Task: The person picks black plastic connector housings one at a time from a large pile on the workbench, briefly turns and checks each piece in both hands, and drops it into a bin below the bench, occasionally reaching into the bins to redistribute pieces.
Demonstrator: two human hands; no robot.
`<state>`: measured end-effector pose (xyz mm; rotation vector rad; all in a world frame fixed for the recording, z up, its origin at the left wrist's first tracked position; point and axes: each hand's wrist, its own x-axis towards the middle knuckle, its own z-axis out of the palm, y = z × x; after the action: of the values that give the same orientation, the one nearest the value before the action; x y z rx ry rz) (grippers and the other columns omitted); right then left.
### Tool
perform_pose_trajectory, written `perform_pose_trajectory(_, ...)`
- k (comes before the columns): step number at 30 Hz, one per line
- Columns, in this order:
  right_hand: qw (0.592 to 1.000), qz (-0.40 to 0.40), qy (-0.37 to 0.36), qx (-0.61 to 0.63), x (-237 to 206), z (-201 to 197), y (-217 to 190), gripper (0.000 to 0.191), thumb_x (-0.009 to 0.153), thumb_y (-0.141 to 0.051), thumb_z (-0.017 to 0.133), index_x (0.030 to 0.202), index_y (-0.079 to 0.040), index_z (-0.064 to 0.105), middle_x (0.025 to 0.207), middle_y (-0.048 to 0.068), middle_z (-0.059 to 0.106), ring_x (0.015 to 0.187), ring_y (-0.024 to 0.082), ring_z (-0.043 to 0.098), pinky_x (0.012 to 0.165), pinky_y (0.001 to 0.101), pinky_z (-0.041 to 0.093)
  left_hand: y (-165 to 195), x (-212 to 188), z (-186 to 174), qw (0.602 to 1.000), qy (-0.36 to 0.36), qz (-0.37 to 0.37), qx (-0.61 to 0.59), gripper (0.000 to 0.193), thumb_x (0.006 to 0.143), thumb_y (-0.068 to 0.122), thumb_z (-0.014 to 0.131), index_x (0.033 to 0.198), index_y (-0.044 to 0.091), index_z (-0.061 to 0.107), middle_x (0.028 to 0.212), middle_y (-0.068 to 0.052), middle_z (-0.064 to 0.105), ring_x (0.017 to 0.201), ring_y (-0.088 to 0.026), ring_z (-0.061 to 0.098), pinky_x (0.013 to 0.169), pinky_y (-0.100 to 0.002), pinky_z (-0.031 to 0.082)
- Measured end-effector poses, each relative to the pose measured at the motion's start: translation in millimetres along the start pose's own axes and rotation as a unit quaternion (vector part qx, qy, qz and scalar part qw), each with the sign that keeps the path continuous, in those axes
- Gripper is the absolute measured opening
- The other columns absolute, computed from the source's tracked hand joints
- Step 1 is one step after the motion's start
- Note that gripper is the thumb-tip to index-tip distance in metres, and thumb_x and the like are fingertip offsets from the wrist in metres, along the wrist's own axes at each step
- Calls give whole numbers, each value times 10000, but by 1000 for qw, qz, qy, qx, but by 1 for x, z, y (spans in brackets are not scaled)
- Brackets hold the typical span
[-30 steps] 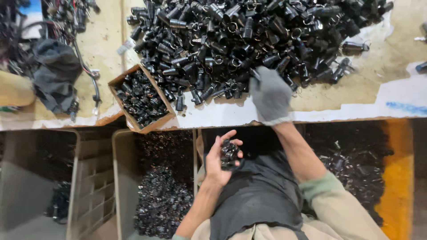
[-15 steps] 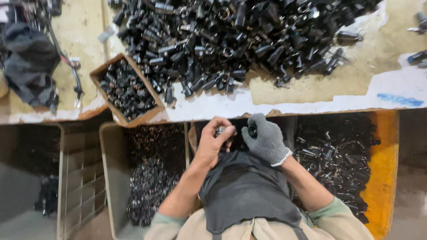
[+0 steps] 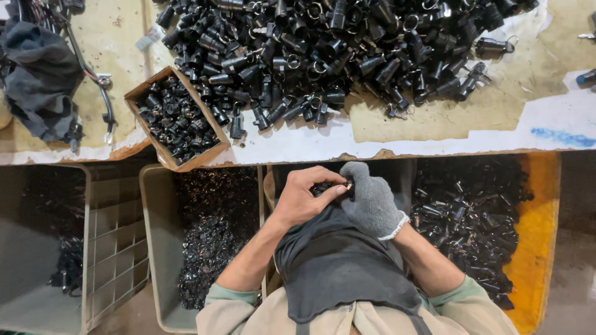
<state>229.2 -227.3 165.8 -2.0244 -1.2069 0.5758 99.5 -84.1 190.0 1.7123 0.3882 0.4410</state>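
Bare left hand [image 3: 305, 198] and grey-gloved right hand [image 3: 370, 200] meet over the lap, both pinched shut on a small black part [image 3: 332, 188]; beyond lies a worn white table [image 3: 434, 133] heaped with black fittings [image 3: 323, 49]

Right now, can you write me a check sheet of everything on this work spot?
Surface: worn table, patchy tan and white top.
Job's things: small black part pinched between both hands, over a dark cloth on the lap.
Clutter: big heap of black tube parts; cardboard box of little black pieces; grey rag.
Hands: bare left hand and grey-gloved right hand, both closed on the part.
Cables: black wire beside the rag.
Surroundings: grey bins and an orange bin of black parts below the table.
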Motion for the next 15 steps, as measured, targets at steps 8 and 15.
perform_pose_trajectory(8,999,-19,-34,16,4,-5,-15,734,774,-102,718,1453,-79,441,902,200,724,833,412,720,658,489,560,-3,-3,-1,999,-17,-15,48,131,853,120,814,963,74,762,889,-54,746,767,-168,719,639,-279,526)
perform_pose_trajectory(15,999,-32,-28,-34,-1,-6,-11,738,787,-63,678,1479,-65,422,890,207,725,780,411,710,639,494,544,-9,-2,9,999,-8,-34,41,128,858,124,813,940,55,743,866,-62,733,744,-178,702,664,-289,528)
